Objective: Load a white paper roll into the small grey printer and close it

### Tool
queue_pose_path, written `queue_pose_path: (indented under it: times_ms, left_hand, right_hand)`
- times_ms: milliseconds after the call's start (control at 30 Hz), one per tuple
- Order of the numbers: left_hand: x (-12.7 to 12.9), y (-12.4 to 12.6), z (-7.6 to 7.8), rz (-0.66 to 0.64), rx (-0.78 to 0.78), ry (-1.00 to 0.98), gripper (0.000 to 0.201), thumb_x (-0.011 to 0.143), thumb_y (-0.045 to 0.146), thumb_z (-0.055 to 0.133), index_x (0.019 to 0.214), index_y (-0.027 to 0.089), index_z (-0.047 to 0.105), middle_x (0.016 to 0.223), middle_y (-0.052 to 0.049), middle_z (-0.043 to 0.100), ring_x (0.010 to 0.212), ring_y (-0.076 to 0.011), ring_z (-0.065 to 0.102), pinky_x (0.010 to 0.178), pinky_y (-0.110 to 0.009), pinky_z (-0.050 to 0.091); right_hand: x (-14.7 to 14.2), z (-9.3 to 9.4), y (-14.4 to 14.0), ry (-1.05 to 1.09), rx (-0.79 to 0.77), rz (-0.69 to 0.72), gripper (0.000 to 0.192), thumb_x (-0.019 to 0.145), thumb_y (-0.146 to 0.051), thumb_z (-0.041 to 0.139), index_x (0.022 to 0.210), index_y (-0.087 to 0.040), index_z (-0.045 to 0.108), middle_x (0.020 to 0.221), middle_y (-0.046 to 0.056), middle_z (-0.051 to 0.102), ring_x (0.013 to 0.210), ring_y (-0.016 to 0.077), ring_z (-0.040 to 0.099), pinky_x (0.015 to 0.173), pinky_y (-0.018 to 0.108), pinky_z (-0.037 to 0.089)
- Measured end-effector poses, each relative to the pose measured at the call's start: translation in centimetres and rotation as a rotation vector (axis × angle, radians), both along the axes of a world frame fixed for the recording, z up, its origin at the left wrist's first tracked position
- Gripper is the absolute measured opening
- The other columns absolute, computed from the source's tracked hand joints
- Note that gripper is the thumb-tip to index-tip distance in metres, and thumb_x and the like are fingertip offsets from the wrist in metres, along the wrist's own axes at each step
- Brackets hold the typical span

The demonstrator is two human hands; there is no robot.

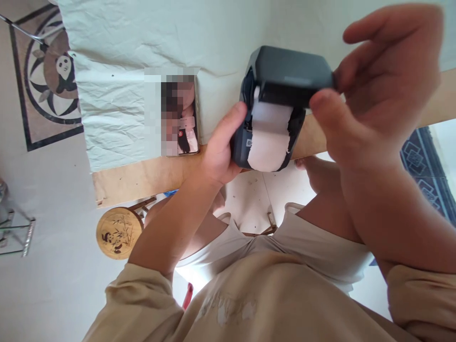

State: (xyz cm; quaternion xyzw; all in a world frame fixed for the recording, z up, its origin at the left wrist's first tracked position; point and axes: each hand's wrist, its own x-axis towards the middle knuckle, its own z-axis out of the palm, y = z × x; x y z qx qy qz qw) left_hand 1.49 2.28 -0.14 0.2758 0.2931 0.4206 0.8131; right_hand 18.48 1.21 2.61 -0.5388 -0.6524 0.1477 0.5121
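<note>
A dark grey portable thermal printer (239, 151) is held up over the table's front edge. Its lid (290, 69) is raised, and white paper (270, 149) hangs out of the opening over the front. My left hand (223, 147) is closed around the printer's left side, thumb on top near the hinge area and fingers hidden underneath. At the lid's right corner, my right hand (381, 95) pinches the edge between thumb and fingers, with the upper finger stretched out clear of it. The inside of the paper compartment is mostly hidden by the lid.
A pale green cloth (114, 104) covers the wooden table (124, 180). A phone (188, 135), partly blurred out, lies on it left of the printer. A round wooden stool (119, 232) with a panda picture stands below the table, and a metal frame (28, 237) is at far left.
</note>
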Motion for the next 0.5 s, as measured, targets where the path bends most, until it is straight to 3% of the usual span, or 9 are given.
queue_pose_path:
  times_ms: [100,267,367,500]
  left_hand:
    - [0.0,-0.2,-0.3,0.060,0.018,0.029,0.023,0.084,0.043,0.058,0.089,0.021,0.061,0.076,0.001,0.064,0.067,-0.0112,0.062,0.058,-0.023,0.050]
    - [0.2,-0.5,-0.4,0.090,0.027,0.049,0.033,0.086,0.047,0.053,0.097,0.017,0.061,0.083,-0.001,0.063,0.073,-0.0127,0.062,0.062,-0.024,0.051]
    - [0.2,-0.6,-0.4,0.100,0.044,0.042,0.029,0.086,0.045,0.053,0.097,0.018,0.059,0.084,-0.001,0.062,0.074,-0.0123,0.061,0.063,-0.023,0.049]
    - [0.0,-0.5,-0.2,0.078,0.049,0.037,0.019,0.085,0.039,0.056,0.094,0.022,0.057,0.081,0.001,0.059,0.069,-0.0105,0.059,0.062,-0.022,0.048]
  right_hand:
    - [-0.2,1.0,0.5,-0.006,0.015,-0.096,0.020,0.087,-0.047,0.056,0.093,-0.028,0.053,0.108,-0.003,0.054,0.072,0.0076,0.057,0.061,0.028,0.051]
    - [-0.2,1.4,0.5,0.008,0.004,-0.079,0.014,0.089,-0.034,0.055,0.082,-0.023,0.049,0.096,0.002,0.053,0.074,0.0109,0.062,0.055,0.028,0.048]
    - [-0.1,1.5,0.4,-0.334,-0.040,-0.011,0.005,0.085,-0.026,0.058,0.084,-0.021,0.057,0.081,0.001,0.057,0.064,0.0105,0.056,0.059,0.030,0.046]
    - [-0.7,2.1,1.0,-0.833,-0.274,0.053,0.019,0.080,-0.032,0.059,0.099,-0.028,0.061,0.069,-0.001,0.053,0.068,0.0148,0.053,0.064,0.033,0.046]
